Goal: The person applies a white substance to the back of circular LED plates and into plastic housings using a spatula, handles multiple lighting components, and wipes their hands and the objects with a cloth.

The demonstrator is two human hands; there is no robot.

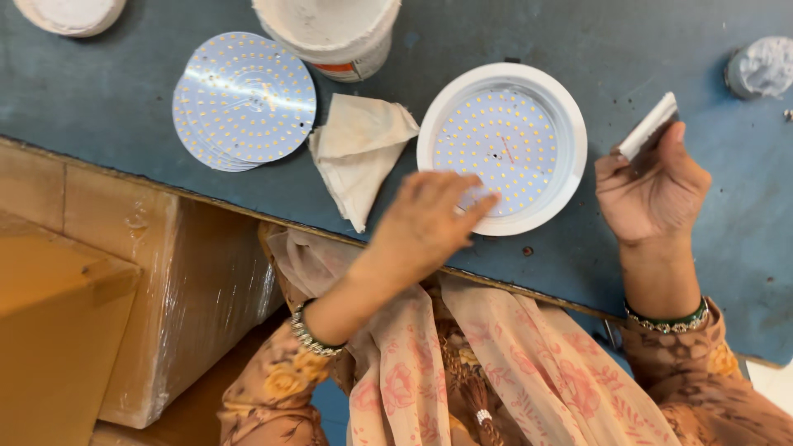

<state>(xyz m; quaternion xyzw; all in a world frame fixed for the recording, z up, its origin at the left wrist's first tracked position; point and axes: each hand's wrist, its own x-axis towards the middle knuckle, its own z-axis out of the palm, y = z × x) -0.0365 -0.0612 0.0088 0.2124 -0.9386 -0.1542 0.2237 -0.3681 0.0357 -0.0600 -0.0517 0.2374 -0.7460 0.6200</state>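
My left hand (429, 219) presses flat, fingers spread, on the light disc (496, 153) in its white housing (570, 177); right hand (652, 186) pinches a white stick (648, 125), next pressing evenly.

Round white housing (570, 132) holding dotted disc (496, 140) lies flat on table.

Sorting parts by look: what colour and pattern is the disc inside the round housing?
Head view: the disc is pale silvery-white, dotted with small yellow points.
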